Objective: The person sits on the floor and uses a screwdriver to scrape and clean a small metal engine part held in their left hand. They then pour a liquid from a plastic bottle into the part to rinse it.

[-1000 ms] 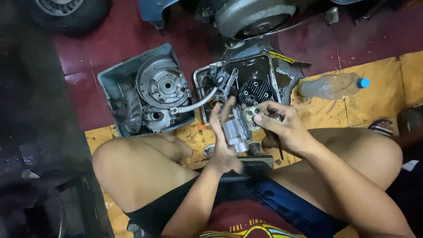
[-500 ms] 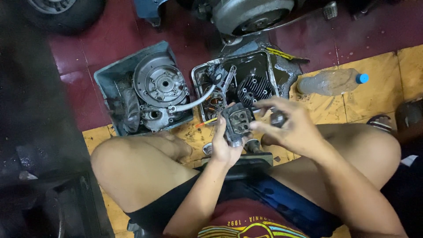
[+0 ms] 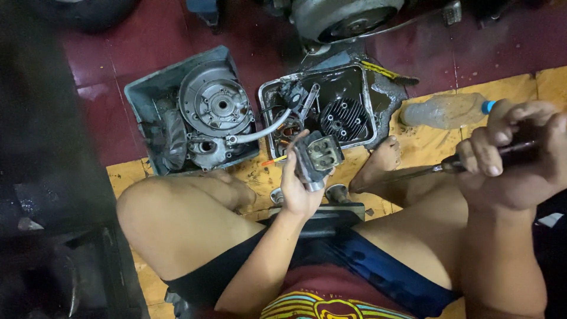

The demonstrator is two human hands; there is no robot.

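While the person sits cross-legged on the floor, the left hand (image 3: 298, 192) holds a small grey engine part, seemingly a carburetor body (image 3: 316, 158), upright above the lap, its fingers closed around the lower half with the thumb pressed against the near side. Off to the side, the right hand (image 3: 514, 156) is raised well apart from it, fingers wrapped shut around the dark handle of a screwdriver (image 3: 440, 168), whose shaft slants down and left toward the person's bare foot (image 3: 378, 165).

Beyond the carburetor body, a greasy metal tray (image 3: 369, 103) sits on the red floor and holds a finned cylinder head (image 3: 342, 118) and other oily parts. Just left of it, a grey plastic bin (image 3: 144, 97) carries a round engine cover (image 3: 214, 106) and a pale hose. A clear plastic bottle (image 3: 446, 110) with a blue cap lies on yellow cardboard (image 3: 520, 88) right of the tray.
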